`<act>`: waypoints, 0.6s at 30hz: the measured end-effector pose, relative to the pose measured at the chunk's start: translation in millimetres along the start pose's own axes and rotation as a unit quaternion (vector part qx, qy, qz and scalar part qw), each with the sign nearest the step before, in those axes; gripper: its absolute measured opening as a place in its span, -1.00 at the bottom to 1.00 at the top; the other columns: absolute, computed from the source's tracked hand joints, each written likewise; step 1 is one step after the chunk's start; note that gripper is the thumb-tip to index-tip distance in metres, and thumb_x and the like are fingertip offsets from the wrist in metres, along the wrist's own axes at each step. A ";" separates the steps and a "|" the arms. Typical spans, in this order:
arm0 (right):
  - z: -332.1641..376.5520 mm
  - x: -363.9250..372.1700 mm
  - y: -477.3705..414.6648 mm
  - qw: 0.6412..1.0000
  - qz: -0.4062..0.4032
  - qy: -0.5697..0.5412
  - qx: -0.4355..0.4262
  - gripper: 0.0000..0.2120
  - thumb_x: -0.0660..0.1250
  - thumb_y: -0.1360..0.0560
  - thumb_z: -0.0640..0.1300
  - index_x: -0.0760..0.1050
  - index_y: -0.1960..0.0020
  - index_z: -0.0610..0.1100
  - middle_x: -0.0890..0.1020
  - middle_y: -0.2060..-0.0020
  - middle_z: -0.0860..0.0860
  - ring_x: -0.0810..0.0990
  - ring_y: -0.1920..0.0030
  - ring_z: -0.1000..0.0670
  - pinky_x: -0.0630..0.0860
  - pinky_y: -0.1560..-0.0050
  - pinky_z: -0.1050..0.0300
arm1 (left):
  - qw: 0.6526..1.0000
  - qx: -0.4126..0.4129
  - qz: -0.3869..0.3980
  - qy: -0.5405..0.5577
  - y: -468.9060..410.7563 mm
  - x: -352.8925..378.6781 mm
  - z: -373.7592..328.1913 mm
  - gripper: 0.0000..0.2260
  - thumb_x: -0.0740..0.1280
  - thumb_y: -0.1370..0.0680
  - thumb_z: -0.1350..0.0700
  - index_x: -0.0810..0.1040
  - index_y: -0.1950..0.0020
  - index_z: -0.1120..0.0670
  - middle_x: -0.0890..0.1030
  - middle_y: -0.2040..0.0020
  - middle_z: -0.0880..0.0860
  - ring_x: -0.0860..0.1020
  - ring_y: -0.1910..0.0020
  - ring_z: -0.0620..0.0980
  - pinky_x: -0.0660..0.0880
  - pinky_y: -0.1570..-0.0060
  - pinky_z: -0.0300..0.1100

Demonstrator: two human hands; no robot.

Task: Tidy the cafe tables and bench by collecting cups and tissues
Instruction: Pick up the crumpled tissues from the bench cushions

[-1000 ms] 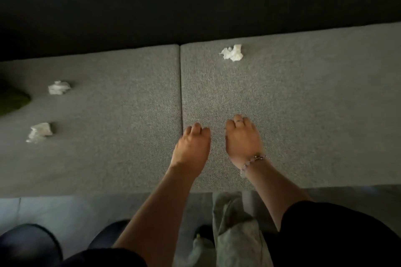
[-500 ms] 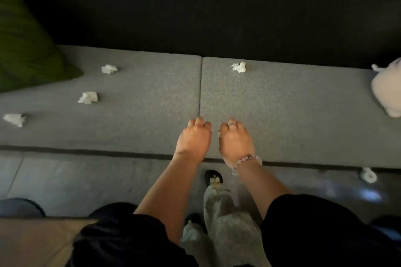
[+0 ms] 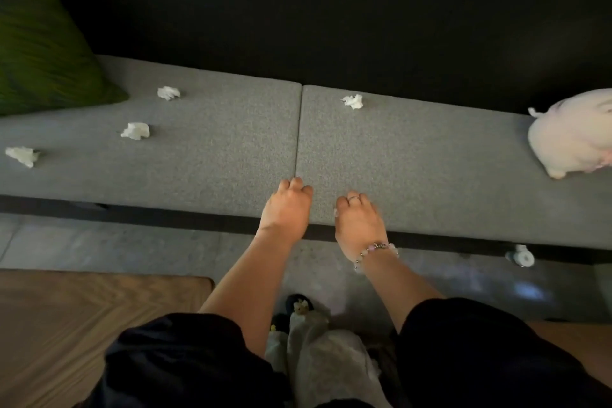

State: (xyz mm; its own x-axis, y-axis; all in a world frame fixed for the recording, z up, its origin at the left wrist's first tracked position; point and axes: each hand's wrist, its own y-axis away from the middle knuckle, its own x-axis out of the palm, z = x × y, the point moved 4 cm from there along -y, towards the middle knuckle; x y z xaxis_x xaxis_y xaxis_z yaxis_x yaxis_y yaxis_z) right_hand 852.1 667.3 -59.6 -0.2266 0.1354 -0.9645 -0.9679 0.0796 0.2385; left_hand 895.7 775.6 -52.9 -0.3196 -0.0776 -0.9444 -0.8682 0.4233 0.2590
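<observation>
White, feather-light, probably squashy: eyeing crumpled tissue at twelve o'clock on desk, worth pinching anywhere; hovering left hand, right hand apart, empty.

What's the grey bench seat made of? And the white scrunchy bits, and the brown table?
Bench seat: probably woven fabric, matte, speckled grey weave. White bits: likely tissue paper, thin and crumpled into creases. Table: wood or wood-look laminate, smooth, with grain lines; I can't tell which.

Four crumpled tissues, two bench cushions, one green pillow, one plush toy
</observation>
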 end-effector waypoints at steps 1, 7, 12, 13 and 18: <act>0.3 1.4 1.5 1.000 0.004 0.002 -0.002 -0.68 0.08 -0.57 -0.25 0.38 -0.30 -0.21 0.42 -0.25 -0.11 0.36 -0.26 -0.10 0.31 -0.23 0.10 | 1.000 0.001 0.003 -0.003 2.6 0.5 -0.8 -0.73 0.13 -0.61 0.29 0.39 -0.31 0.21 0.39 -0.26 0.16 0.38 -0.24 0.11 0.43 -0.14 -0.11; 9.8 0.1 -4.7 1.000 -0.001 -0.013 -0.024 -0.69 0.08 -0.58 -0.24 0.36 -0.30 -0.21 0.43 -0.24 -0.11 0.36 -0.26 -0.09 0.30 -0.24 0.11 | 1.000 0.004 0.001 -0.021 4.5 -8.7 -2.7 -0.70 0.17 -0.56 0.34 0.39 -0.29 0.21 0.38 -0.26 0.16 0.38 -0.25 0.10 0.43 -0.15 -0.12; 12.2 -4.7 -22.7 0.999 -0.001 -0.023 -0.043 -0.70 0.09 -0.58 -0.23 0.37 -0.29 -0.21 0.43 -0.23 -0.10 0.36 -0.26 -0.08 0.31 -0.23 0.12 | 1.000 -0.009 -0.005 -0.029 -2.3 -14.6 -2.9 -0.71 0.16 -0.58 0.33 0.39 -0.30 0.21 0.37 -0.30 0.16 0.38 -0.26 0.10 0.42 -0.17 -0.12; 12.4 -4.2 -26.7 0.999 0.002 -0.021 -0.049 -0.70 0.09 -0.57 -0.23 0.37 -0.29 -0.21 0.43 -0.23 -0.10 0.36 -0.26 -0.08 0.31 -0.23 0.11 | 0.999 -0.014 -0.004 -0.029 -3.6 -14.3 -2.3 -0.72 0.15 -0.59 0.32 0.39 -0.30 0.21 0.37 -0.30 0.16 0.38 -0.26 0.10 0.42 -0.17 -0.12; 19.2 -3.5 -36.3 0.997 0.003 -0.004 -0.075 -0.70 0.08 -0.57 -0.23 0.39 -0.26 -0.22 0.44 -0.21 -0.12 0.38 -0.23 -0.10 0.33 -0.19 0.10 | 0.998 -0.037 -0.003 -0.042 0.3 -9.4 3.9 -0.77 0.12 -0.63 0.25 0.42 -0.27 0.21 0.42 -0.24 0.13 0.41 -0.21 0.08 0.42 -0.13 -0.14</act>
State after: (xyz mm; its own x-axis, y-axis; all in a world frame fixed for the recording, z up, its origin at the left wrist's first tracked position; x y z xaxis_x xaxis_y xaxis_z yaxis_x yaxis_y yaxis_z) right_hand 890.2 682.8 -62.7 -0.2312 0.1429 -0.9624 -0.9723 -0.0691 0.2233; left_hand 899.9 780.0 -44.7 -0.2835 -0.0022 -0.9590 -0.8966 0.3555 0.2642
